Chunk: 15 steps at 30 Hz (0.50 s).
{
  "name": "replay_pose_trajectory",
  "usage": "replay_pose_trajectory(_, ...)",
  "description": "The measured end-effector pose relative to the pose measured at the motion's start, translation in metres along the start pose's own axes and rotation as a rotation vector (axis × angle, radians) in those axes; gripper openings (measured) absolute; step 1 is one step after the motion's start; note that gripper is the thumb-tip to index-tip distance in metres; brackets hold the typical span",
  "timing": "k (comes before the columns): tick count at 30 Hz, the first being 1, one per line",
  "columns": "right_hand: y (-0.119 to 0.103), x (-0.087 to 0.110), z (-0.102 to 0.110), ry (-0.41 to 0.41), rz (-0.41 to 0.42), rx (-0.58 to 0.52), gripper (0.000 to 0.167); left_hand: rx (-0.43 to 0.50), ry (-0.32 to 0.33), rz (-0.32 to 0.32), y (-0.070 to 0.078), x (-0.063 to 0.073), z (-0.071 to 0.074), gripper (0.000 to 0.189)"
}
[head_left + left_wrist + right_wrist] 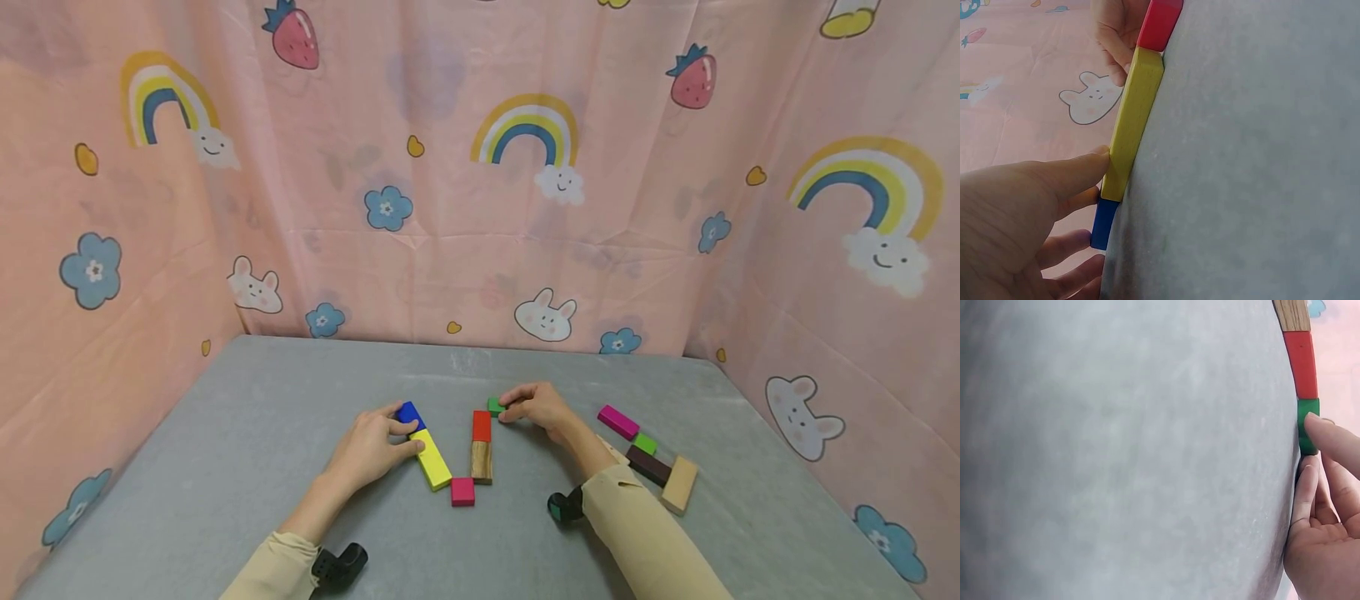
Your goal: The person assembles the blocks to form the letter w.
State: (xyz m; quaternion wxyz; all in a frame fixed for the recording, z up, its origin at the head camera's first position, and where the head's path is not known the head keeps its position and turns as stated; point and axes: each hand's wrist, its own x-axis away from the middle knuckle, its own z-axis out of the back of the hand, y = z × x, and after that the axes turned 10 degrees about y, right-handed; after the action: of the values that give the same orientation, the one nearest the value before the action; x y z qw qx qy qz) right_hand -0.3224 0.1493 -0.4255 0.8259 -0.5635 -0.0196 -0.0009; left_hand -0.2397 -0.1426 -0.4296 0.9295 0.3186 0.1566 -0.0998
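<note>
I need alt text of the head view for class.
The left hand touches a blue block and a yellow block; the right hand pinches a green block beyond a red block. Farther right, more blocks lie on a grey table before a pink curtain.

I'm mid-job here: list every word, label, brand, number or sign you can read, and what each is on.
No readable text anywhere.
Yellow block, blue block, upright-red block's neighbours aside, red block: no lettering on the faces that show.
Curtain: drawings only, no words or numbers.
Black wrist devices: too small to tell if marked.
</note>
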Motion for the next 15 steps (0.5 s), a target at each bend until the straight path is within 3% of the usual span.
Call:
replay_pose_trajectory(7,-0.002,-0.001,0.0,0.001,0.003,-0.017,0.026,0.005,-0.001,0.001,0.0,-0.001,0.001,0.04)
replay_pose_trajectory(15,-0.015,0.018,0.015,-0.051,0.115,-0.035,0.029,0.02,-0.004,0.0,-0.003,0.0,0.003,0.041)
